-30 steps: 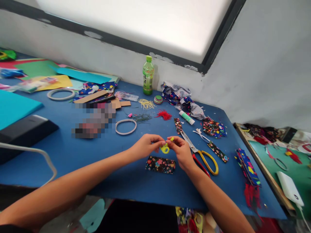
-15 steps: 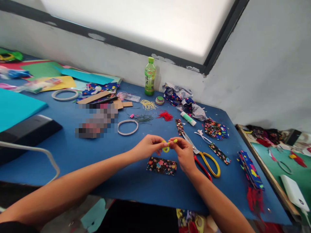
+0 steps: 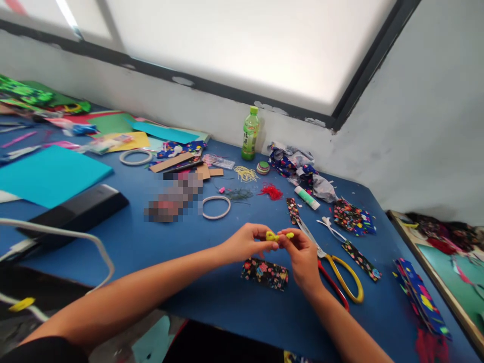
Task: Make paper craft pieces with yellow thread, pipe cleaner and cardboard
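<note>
Nearest the body on the blue table (image 3: 212,302), a small black rectangle of flower-print fabric (image 3: 264,275) lies just on the near side of the hands, untouched AFAICT. Past it, L hand (image 3: 255,241) & R hand (image 3: 304,257) meet over a thin yellow looped cord-like piece (image 3: 272,239): L grip pinched together on the loop, R grip clamped nr the other end, w/ a bit of yellow poking out past the R fingertips. So the piece sits btwn both grips, loop on the L side, looks raised off the table. Step in hand is prob. shaping or tying the loop, tho the exact fold's too small to tell; next move likely calls for a firm pinch on one side & a fine pull or twist on the other, w/o squashing the loop. Just beside R hand: metal scissors w/ 1 yellow & 1 red handle (image 3: 320,253). Farther off: white ring (image 3: 217,217), red thread bundle (image 3: 271,191), white-and-green glue stick (image 3: 307,197); at the back, green plastic bottle (image 3: 249,136), upright.
</note>
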`<state>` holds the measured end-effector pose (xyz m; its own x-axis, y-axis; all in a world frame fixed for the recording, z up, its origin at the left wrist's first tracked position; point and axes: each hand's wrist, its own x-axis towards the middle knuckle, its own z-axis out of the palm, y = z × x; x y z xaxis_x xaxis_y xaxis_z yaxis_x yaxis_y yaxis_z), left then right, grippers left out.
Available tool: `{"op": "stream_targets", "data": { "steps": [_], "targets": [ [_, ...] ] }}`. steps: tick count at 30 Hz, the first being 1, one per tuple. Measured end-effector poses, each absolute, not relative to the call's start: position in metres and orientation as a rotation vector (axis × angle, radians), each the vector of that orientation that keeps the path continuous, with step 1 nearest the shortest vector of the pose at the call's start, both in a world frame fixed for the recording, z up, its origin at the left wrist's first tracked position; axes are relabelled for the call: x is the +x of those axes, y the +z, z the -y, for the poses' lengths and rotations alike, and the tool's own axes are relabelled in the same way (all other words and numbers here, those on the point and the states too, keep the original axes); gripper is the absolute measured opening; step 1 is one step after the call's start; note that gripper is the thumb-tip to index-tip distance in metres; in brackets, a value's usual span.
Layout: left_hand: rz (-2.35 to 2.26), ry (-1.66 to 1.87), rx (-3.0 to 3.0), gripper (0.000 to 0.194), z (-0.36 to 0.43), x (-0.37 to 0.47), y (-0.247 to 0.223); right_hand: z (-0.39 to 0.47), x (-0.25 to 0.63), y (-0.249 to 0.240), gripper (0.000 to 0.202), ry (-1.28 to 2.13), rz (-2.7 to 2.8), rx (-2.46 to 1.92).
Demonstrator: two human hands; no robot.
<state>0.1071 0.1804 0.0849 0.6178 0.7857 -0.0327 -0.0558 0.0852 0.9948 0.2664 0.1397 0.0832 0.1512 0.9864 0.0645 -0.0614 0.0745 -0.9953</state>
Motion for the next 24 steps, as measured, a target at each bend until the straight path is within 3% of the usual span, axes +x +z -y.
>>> {"op": "stream_targets", "data": {
  "steps": [5,10,16,19,21,24],
  "targets": [
    [-0.671,0.66,1.282,0.046,-0.189,0.104,0.088,-0.145,0.274,0.086,0.023,1.055,1.325,-1.219],
    [-0.6,0.546,1.211,0.056,-0.196,0.101,0.083,-0.153,0.282,0.081,0.017,0.767,1.661,-1.195],
    [-0.531,0.522,1.2,0.056,-0.206,0.105,0.07,-0.16,0.29,0.076,0.015,0.427,1.958,-1.135],
    [-0.57,0.49,1.227,0.045,-0.208,0.105,0.07,-0.162,0.293,0.076,0.018,0.326,2.001,-1.111],
    [-0.709,0.621,1.337,0.038,-0.203,0.1,0.081,-0.164,0.296,0.077,0.022,0.249,1.994,-1.148],
    [-0.683,1.129,1.598,0.039,-0.18,0.09,0.114,-0.167,0.301,0.076,0.033,0.166,1.92,-1.229]
  ]
}}
